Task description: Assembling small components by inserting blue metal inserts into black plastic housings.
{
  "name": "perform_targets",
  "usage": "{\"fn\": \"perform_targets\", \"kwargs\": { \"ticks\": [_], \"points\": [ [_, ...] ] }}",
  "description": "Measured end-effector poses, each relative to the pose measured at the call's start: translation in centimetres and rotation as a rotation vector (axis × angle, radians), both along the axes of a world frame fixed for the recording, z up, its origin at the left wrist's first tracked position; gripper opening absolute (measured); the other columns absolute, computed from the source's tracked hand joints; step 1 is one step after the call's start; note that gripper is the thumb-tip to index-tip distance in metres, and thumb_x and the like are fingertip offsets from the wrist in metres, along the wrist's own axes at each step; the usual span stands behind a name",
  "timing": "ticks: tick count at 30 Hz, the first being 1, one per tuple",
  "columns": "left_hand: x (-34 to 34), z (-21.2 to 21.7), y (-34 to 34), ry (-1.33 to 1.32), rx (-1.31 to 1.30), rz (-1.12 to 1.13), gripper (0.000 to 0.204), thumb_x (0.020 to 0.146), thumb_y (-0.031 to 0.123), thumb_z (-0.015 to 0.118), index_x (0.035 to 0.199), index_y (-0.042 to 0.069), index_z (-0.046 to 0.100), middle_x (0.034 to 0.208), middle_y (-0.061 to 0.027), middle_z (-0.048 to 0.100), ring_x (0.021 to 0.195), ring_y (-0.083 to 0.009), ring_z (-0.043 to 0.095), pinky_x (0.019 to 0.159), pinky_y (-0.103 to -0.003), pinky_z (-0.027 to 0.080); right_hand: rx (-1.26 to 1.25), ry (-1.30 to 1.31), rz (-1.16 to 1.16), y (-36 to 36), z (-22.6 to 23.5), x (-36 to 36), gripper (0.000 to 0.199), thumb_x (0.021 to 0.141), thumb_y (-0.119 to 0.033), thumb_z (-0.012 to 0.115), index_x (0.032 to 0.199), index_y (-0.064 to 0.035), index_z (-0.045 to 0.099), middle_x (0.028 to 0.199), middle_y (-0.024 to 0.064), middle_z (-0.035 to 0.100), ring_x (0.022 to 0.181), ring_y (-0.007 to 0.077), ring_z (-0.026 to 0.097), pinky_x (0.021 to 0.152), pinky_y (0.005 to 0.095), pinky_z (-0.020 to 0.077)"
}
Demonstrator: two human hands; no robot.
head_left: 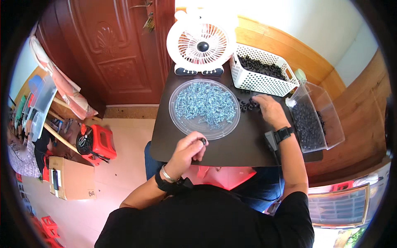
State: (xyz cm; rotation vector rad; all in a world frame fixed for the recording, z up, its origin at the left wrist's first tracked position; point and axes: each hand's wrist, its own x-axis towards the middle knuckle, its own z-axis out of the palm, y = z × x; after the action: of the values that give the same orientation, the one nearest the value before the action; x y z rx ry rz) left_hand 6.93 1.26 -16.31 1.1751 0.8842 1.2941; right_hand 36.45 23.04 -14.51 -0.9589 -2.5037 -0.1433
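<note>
My left hand (pixel 188 153) is closed in a pinch at the near edge of the round clear lid-like tray. A small black cylindrical piece (pixel 203 141) pokes out between its thumb and finger. The tray (pixel 182 122) holds a heap of small bluish metal springs (pixel 204 101), thinned out at the near side. My right hand (pixel 271 110) is right of the tray with fingers stretched toward a loose cluster of small black pieces (pixel 247 106) on the dark table. Its fingertips touch or hover over the cluster; I cannot tell which, and no held piece shows.
A white perforated basket (pixel 264 86) of black pieces stands at the back right of the table (pixel 231 153). Beside it is a clear bin (pixel 308 124) of black pieces. A white fan (pixel 202 45) stands behind the tray. A cable hangs from my right wrist device (pixel 275 138).
</note>
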Motion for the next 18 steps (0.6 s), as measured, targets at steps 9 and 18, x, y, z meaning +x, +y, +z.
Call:
{"fn": "perform_targets", "kwargs": {
  "ticks": [9,18],
  "points": [
    [-0.8,5.4,2.9,-0.198,0.078,0.055,0.027,0.096,0.029,0.050,0.101,0.002,0.051,0.069,-0.0053,0.049,0.059,-0.0136,0.048,0.054,-0.025,0.039,-0.373,0.335,-0.244,0.1,2.6,2.4,0.016,0.082,-0.008,0.063,0.096,-0.0036,0.069,0.082,0.0119,0.069,0.075,0.0211,0.066,0.071,0.0311,0.0510],
    [1.4,6.0,8.4,-0.187,0.080,-0.038,0.023,0.097,0.027,0.047,0.099,0.004,0.051,0.071,-0.0024,0.050,0.060,-0.0111,0.049,0.054,-0.023,0.037,-0.466,0.227,-0.283,1.3,2.5,-0.9,0.018,0.078,-0.015,0.066,0.092,-0.0042,0.069,0.082,0.0131,0.068,0.075,0.0271,0.065,0.071,0.0359,0.0515]
  ]
}}
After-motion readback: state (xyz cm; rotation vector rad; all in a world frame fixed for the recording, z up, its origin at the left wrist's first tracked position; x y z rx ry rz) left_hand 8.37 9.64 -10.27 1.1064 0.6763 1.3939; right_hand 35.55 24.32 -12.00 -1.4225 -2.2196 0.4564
